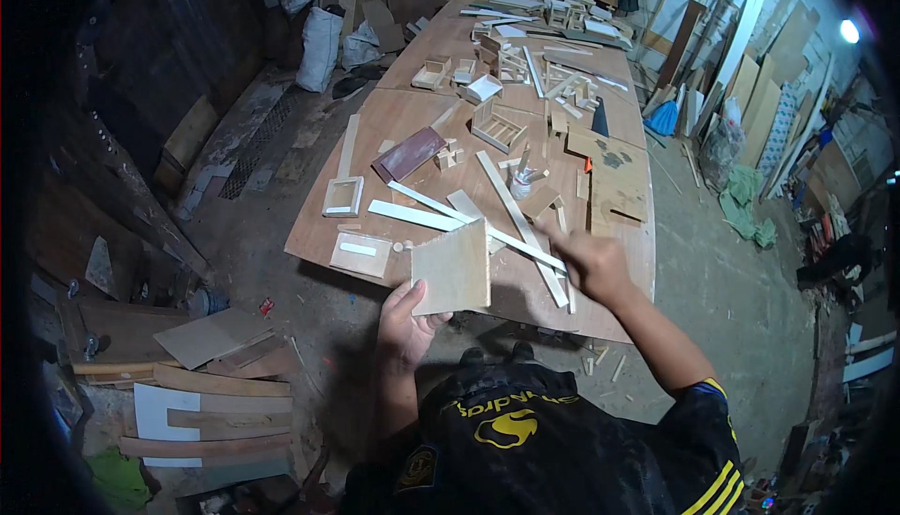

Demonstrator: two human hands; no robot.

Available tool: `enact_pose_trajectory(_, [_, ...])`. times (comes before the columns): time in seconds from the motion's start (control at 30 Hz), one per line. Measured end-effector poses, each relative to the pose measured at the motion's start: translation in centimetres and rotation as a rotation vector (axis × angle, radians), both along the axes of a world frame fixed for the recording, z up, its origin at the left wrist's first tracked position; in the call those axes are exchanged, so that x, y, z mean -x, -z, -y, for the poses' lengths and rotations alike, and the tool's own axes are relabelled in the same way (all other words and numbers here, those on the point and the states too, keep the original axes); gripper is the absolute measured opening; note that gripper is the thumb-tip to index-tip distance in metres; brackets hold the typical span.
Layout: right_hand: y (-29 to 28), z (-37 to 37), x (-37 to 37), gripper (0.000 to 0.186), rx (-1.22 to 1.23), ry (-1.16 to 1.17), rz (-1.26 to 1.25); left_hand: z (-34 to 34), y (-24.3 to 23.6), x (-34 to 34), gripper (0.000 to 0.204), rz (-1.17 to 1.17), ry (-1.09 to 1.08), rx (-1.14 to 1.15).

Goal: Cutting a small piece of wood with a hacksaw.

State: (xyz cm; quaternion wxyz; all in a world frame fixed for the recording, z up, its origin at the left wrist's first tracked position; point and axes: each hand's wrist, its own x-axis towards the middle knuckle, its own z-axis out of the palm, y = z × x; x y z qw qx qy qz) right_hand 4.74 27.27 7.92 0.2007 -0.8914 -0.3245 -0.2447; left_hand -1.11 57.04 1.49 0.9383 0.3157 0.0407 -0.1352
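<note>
a pale panel was held up at the near edge of the table

in the head view, the left hand (403,325) pinched a square, pale wooden panel (450,271) near its lower left corner, the thumb on the face and the fingers underneath. the panel was in front of the body, above the near edge of a large, brown wooden table (314,226). the right hand (600,267) was to the right, apart from the panel; it was blurred, so i could not tell whether its fingers were pinching anything. long, narrow, white strips (412,215) lay between the panel and the table's middle, near a small, white container with sticks (521,187).

in my judgement, the step in hand was the handling of this panel. the next move seemed to call for a steady left pinch, and a careful right hand at the panel's right edge.
</note>
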Motion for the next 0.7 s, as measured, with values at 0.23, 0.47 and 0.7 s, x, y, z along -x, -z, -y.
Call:
enact_pose_trajectory(0.23, [-0.3,0.5,0.8,0.052,-0.017,-0.174,-0.035,2.9,-0.2,-0.1,0.037,0.018,-0.094,-0.202])
enact_pose_trajectory(0.47, [-1.6,1.3,1.4,0.051,-0.033,-0.313,0.010,3.2,0.2,-1.8,0.040,0.102,0.003,-0.205])
enact_pose_trajectory(0.7, [0.3,3.6,-1.8,0.037,-0.341,-0.183,-0.093,6.5,-0.2,-2.8,0.040,0.003,-0.098,-0.195])
